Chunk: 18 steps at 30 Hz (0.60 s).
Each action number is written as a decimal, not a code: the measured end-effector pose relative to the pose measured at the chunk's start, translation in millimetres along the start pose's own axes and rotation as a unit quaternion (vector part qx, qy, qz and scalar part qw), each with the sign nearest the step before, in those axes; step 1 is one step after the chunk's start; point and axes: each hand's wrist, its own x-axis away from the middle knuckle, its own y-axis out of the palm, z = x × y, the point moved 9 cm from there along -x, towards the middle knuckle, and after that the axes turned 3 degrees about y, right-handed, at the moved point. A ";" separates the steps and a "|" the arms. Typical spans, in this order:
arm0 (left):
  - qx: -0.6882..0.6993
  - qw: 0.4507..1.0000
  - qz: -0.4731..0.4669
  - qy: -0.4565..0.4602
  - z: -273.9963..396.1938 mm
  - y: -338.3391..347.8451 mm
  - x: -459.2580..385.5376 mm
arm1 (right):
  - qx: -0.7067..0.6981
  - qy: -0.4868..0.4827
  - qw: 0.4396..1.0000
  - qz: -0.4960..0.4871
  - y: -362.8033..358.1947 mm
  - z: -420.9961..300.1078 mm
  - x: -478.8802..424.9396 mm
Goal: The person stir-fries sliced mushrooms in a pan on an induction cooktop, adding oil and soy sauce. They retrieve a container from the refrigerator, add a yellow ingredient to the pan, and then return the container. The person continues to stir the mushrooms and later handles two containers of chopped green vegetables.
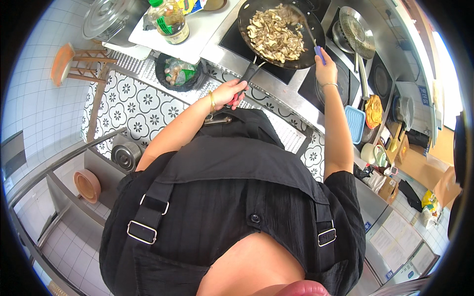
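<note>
My left hand (231, 92) grips the black and red handle (249, 75) of a dark frying pan (314, 55), which sits on a black cooktop. Sliced mushrooms (276, 35) are heaped across the pan's middle, with a few small bits on its wall. In my right hand (326, 70) is the purple handle (319, 54) of a spatula or turner, held over the pan's right rim. Its shaft (309, 31) runs up into the far side of the mushrooms, where the working end looks blurred and partly hidden.
A green-capped bottle (171, 27) stands on a white board (200, 31) left of the pan. Below it is a lined bin (159, 74). To the right are a perforated metal strainer (357, 31), a blue tray (354, 124) and a flat yellow-brown food (374, 111). A stool (63, 64) stands at far left.
</note>
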 end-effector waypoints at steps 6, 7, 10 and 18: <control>0.004 1.000 -0.013 0.003 -2.1 0.1 -2.5 | -0.045 -0.032 0.998 0.019 -1.6 6.8 -20.1; 0.000 1.000 -0.008 0.003 -0.6 2.1 -2.0 | -0.041 -0.018 0.999 0.031 -0.2 6.6 -24.0; 0.004 1.000 -0.002 -0.001 0.0 2.5 0.4 | -0.060 -0.046 0.996 -0.039 16.2 -1.4 -24.3; 0.003 1.000 -0.013 0.005 0.0 2.5 0.6 | -0.041 -0.049 0.997 -0.045 18.3 -25.1 -14.5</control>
